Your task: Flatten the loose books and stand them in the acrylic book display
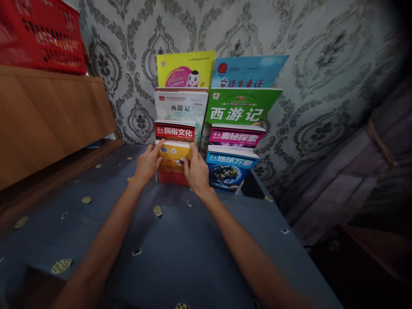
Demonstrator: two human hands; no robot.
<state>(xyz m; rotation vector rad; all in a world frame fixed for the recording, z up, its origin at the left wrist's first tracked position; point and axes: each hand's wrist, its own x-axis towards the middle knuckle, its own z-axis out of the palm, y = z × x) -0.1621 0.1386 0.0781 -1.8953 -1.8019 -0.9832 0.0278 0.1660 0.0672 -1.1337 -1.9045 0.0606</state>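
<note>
A small yellow-and-red book point(175, 165) with a barcode faces me, upright at the front of the left row. My left hand point(148, 165) grips its left edge, one finger at the top corner. On the opposite edge is my right hand point(197, 171), fingers curled around the side. Directly behind stands a red book point(177, 130), then a white book point(180, 105) and a tall yellow-green book point(186, 68). The right row holds a blue book with a globe point(227, 171), a magenta book point(236, 137), a green book point(243, 105) and a light blue book point(251, 68).
Both rows stand on a dark blue cloth point(167, 257) with pineapple prints, against a patterned wall point(135, 77). A dark flat phone-like object point(252, 186) lies right of the blue book. At left, a red basket point(45, 36) sits on a wooden cabinet point(54, 120). A curtain point(347, 171) hangs at right.
</note>
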